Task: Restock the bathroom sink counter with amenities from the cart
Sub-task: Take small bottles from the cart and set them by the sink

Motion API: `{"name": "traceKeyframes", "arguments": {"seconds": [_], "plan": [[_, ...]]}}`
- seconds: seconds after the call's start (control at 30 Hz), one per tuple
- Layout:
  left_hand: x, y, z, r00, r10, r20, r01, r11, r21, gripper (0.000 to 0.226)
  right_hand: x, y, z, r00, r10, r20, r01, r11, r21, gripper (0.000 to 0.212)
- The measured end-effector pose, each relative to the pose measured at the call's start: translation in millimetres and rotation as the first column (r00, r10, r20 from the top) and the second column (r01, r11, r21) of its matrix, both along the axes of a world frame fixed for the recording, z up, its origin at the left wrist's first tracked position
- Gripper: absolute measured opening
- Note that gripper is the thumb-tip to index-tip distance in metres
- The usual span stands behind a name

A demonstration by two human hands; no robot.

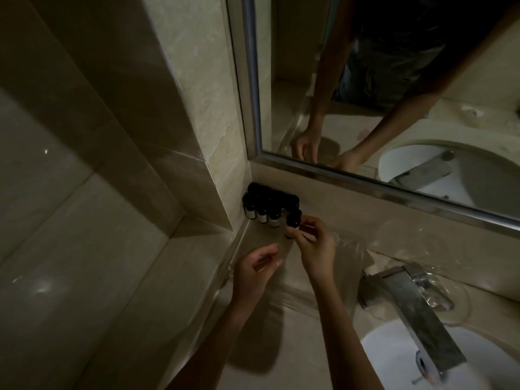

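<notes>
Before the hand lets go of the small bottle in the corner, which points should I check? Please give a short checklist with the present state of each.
1. Right hand grips the small dark bottle: ok.
2. Bottle stands upright: ok.
3. Bottle base rests fully on the clear tray: cannot tell, fingers hide it.
4. Bottle lines up beside the bottle group: ok.
5. Left hand is clear of the bottles: ok, it is empty and nearer the person.
6. Labels face forward: cannot tell, too dark.
</notes>
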State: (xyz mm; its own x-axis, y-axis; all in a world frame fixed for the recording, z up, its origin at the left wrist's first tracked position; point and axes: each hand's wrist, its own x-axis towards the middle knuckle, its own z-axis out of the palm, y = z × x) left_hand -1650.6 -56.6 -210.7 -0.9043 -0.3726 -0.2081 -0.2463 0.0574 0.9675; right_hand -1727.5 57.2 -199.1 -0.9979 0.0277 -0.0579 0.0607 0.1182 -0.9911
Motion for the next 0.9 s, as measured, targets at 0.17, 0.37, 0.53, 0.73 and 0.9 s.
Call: {"name": "traceKeyframes", "arguments": {"seconds": [0.17, 0.37, 0.53, 0.73, 0.9], "plan": [[-1.2, 1.5, 0.4, 1.0, 0.022, -0.001, -0.022, 1.0, 0.013, 0.031, -4.5, -13.9, -14.7, 0.998, -0.036, -0.054, 0.039, 0.998, 0.056, 0.027], [-0.7, 2.0, 0.7, 1.0, 0.026, -0.001, -0.026, 0.999, 0.019, 0.034, -4.5, -23.9, -17.7, 0.984, -0.147, -0.101, 0.152, 0.988, 0.041, 0.026], [-0.1, 1.9, 0.4, 1.0, 0.02, 0.0, -0.02, 1.0, 0.013, 0.033, -4.5, -25.5, -24.0, 0.971, -0.17, -0.169, 0.188, 0.978, 0.095, 0.023], [2.6, 3.6, 6.0, 1.0, 0.02, 0.018, -0.021, 0.999, 0.037, 0.033, -2.4, -25.2, -21.2, 0.971, -0.159, -0.18, 0.198, 0.953, 0.228, 0.02], [7.4, 6.0, 14.5, 0.998, 0.041, 0.041, -0.043, 0.997, 0.067, 0.032, 3.9, -18.3, -2.2, 0.979, -0.202, -0.04, 0.206, 0.948, 0.242, 0.029]]}}
